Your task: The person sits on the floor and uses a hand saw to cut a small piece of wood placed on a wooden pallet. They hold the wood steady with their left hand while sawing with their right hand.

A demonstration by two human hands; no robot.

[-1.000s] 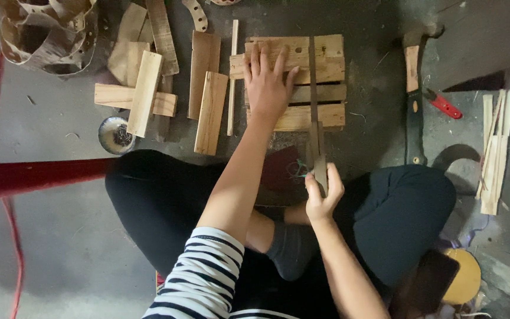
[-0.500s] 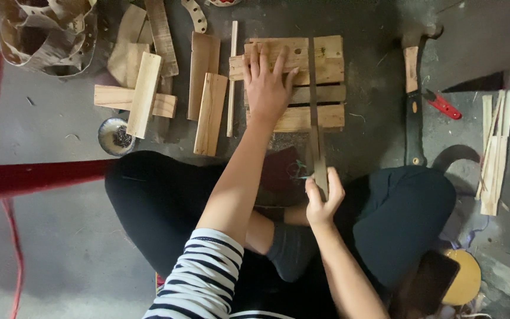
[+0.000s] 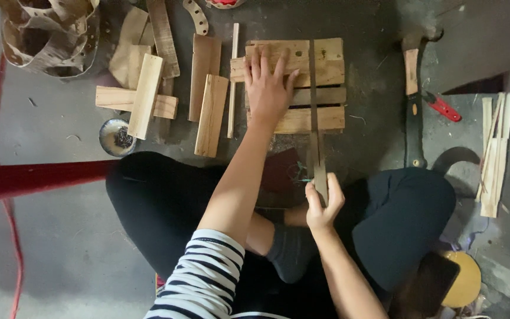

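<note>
Since a second ago nothing has shifted: left hand (image 3: 268,88) stays spread flat on the pale slatted wooden panel (image 3: 320,70) on the floor, right hand (image 3: 321,204) fingers closed around the long thin saw (image 3: 313,106) lying across that panel's right half.

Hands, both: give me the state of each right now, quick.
Left hand: open, fingers spread, pressed flat on the wooden slat panel.
Right hand: closed around the handle of the saw, blade lying across the panel.

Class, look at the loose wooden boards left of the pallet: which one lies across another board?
The pale board, laid lengthwise over the flat crosswise board, making a cross. The others lie directly on the floor.
</note>
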